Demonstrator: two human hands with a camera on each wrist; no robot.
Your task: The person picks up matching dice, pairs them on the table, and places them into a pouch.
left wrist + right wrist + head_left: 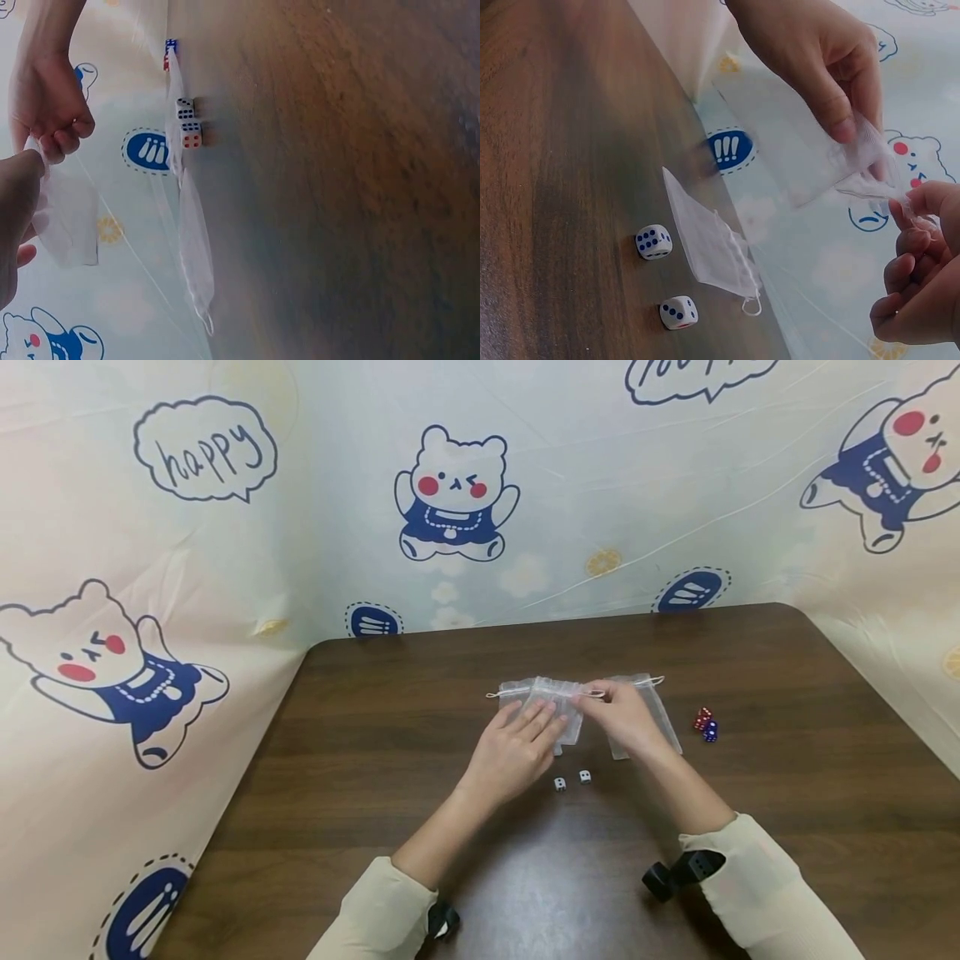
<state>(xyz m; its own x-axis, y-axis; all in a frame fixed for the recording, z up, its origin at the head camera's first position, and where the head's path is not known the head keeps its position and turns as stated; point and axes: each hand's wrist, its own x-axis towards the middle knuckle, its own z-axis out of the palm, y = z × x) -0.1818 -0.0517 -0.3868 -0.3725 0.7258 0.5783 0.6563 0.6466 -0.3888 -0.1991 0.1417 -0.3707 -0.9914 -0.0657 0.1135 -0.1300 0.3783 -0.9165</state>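
Both hands hold a sheer white drawstring pouch [772, 154] above the table. My left hand [517, 750] pinches its body between thumb and fingers, as the right wrist view shows. At the gathered top, my right hand [621, 714] pinches the pouch with thumb and forefinger, its other fingers curled in. A second pouch [513, 688] lies on the table, partly hidden behind the left hand and the held pouch. Another pouch [662, 717] lies flat beside the right hand. Two white dice [559, 784] with blue dots sit on the table nearer the body.
To the right of the pouches, red dice [702, 718] and blue dice [710, 732] lie close together. The brown wooden table [337, 793] ends at a printed cloth backdrop [322, 527] behind and at both sides. Dark wrist cameras [684, 872] sit at the sleeves.
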